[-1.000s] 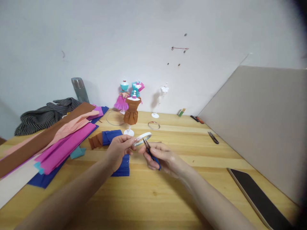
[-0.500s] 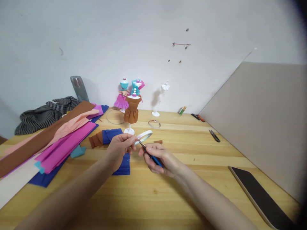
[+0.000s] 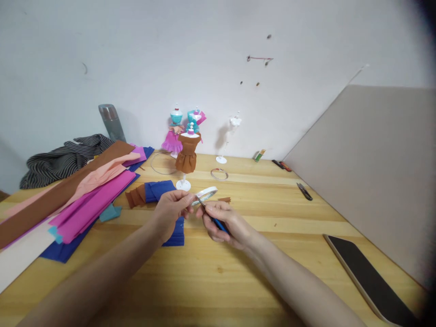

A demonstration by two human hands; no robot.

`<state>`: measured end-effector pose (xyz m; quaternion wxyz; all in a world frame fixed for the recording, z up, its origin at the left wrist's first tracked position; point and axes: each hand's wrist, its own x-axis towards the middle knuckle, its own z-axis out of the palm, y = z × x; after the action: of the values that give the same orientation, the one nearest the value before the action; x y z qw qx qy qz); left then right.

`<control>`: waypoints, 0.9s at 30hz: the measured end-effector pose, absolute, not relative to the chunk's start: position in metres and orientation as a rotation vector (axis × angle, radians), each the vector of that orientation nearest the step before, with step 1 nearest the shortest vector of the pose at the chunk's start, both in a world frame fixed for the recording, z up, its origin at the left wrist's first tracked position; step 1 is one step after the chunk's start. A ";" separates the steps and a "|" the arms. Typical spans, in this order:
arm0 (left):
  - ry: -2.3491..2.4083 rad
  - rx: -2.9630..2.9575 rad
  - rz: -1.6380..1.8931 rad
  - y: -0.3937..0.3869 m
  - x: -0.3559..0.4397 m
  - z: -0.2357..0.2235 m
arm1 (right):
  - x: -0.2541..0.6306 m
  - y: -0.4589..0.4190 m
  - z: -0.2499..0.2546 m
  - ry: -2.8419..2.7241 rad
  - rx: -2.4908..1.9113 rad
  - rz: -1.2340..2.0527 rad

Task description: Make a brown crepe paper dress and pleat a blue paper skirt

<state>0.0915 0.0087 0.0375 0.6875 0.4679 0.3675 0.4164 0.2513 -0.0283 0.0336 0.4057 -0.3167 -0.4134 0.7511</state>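
A narrow roll of white tape [image 3: 208, 192] is pinched at its near left edge between the thumb and fingers of my left hand [image 3: 173, 208]. In my right hand [image 3: 223, 222] are slim tweezers [image 3: 220, 224] with a blue body, their dark metal tip touching or very close to the tape by my left fingertips. Whether the tips grip the tape's end is too small to tell. Just behind the hands stands a small dress form [image 3: 187, 152] in a brown paper dress. Folded blue crepe paper [image 3: 175, 237] lies partly hidden under my left hand.
Strips of coloured crepe paper [image 3: 85, 200] and striped cloth [image 3: 64, 156] cover the left side. Other dress forms [image 3: 173, 140], a bare stand [image 3: 221, 160], a wire ring [image 3: 219, 174] and a bottle [image 3: 111, 122] are at the back. Thread snips [image 3: 304, 191] and a phone [image 3: 366, 277] lie right.
The tweezers' tip has shifted slightly left and up towards my left fingertips. Both hands otherwise keep nearly the same place, and the view has tilted a little.
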 end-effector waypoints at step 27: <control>0.870 1.004 1.002 0.010 0.094 0.031 | 0.250 -0.025 0.025 -0.830 -0.669 2.052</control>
<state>0.0937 0.0101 0.0307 0.6733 0.4462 0.3863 0.4453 0.2502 -0.0249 0.0247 0.4028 -0.2649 -0.3287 0.8122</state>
